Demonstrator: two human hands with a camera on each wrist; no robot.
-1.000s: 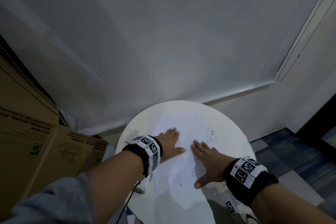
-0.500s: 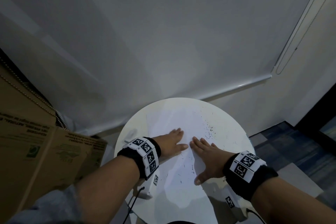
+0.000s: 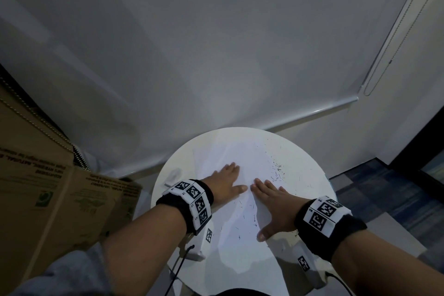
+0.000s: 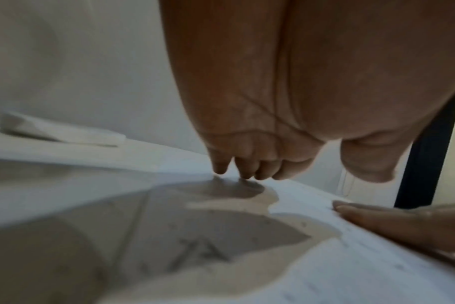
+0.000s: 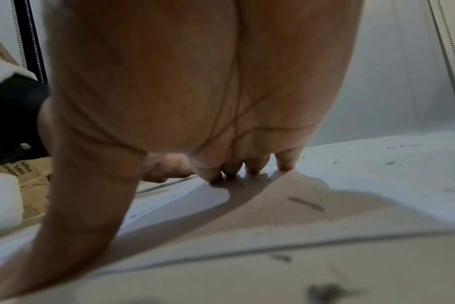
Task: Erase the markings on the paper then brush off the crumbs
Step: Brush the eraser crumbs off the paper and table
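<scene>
The white sheet of paper (image 3: pixel 242 202) lies flat on the round white table (image 3: pixel 310 168), directly under both your palms. Your left hand (image 3: pixel 225 181) and right hand (image 3: pixel 274 206) rest on it with fingers straight and spread, holding nothing. You appear to be at the brushing step: dark eraser crumbs (image 3: pixel 277 172) lie just beyond your right fingertips. Next, sweep them off the edge while the left hand pins the sheet.

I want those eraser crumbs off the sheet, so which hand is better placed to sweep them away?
Right hand: it lies flat beside the crumbs, while the left hand pins the paper.
</scene>
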